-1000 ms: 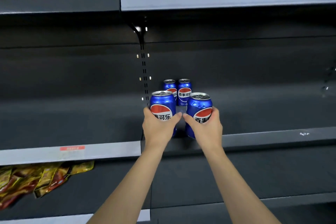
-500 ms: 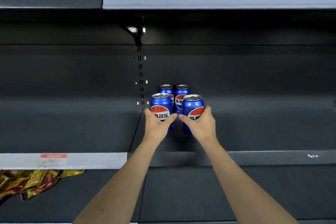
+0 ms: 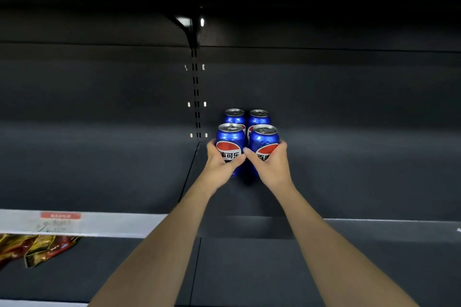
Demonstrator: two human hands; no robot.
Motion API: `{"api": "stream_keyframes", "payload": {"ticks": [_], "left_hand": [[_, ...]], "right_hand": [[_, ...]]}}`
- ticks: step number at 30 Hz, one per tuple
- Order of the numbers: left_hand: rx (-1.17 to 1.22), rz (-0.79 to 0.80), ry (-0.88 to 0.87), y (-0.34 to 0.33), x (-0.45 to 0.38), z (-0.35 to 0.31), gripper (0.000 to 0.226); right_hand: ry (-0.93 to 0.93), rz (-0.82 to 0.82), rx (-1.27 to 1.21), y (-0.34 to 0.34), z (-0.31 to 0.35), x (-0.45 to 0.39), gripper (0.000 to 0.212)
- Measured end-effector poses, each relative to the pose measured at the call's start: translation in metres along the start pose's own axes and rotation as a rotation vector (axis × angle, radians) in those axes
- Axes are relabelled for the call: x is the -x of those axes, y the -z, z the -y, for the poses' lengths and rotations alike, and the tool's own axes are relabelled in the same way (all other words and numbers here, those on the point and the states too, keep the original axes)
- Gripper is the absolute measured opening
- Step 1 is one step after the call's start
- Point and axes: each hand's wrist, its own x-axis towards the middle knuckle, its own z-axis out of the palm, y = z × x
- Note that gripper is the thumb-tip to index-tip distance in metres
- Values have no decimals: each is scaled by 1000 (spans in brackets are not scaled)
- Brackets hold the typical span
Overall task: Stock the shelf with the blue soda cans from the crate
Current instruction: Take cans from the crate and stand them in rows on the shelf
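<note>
Shelf [image 3: 349, 169], toward back: left hand [image 3: 220, 166] grips front-left can [image 3: 230, 141]; right hand [image 3: 272, 166] grips front-right can [image 3: 264, 141]; two rear cans [image 3: 259, 117] just behind.

Four blue soda cans [image 3: 230, 142] on the shelf [image 3: 349, 182], two hands [image 3: 220, 166], several snack packets [image 3: 32, 248] below.

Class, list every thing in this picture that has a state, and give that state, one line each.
Left hand: grips the front left can.
Right hand: grips the front right can.
Front left can: upright, unopened, held.
Front right can: upright, unopened, held.
Two back cans: upright, standing side by side on the shelf, free.
Snack packets: lying on the lower shelf.
</note>
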Motion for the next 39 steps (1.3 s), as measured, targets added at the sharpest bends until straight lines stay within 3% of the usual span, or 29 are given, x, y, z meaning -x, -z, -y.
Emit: {"api": "stream_keyframes", "payload": {"ticks": [5,8,10,14,23,39], "left_hand": [[-209,59,81,4,-11,1,101],[-536,8,23,6,-13,-2,96],[-608,-2,11,10,-16,-6,95],[-556,-27,6,10,-21,-8,92],[-562,-121,-70,0,-19,-2,66],[-508,-184,-101,-9,-20,3,64]], "right_hand": [[-66,180,-71,5,-6,-14,77],[-66,276,11,16,-8,-19,90],[-37,298,107,22,-8,-22,99],[-32,329,218,27,-7,-24,115],[-48,186,211,28,-14,-21,69],[34,141,238,21,-24,-24,71]]}}
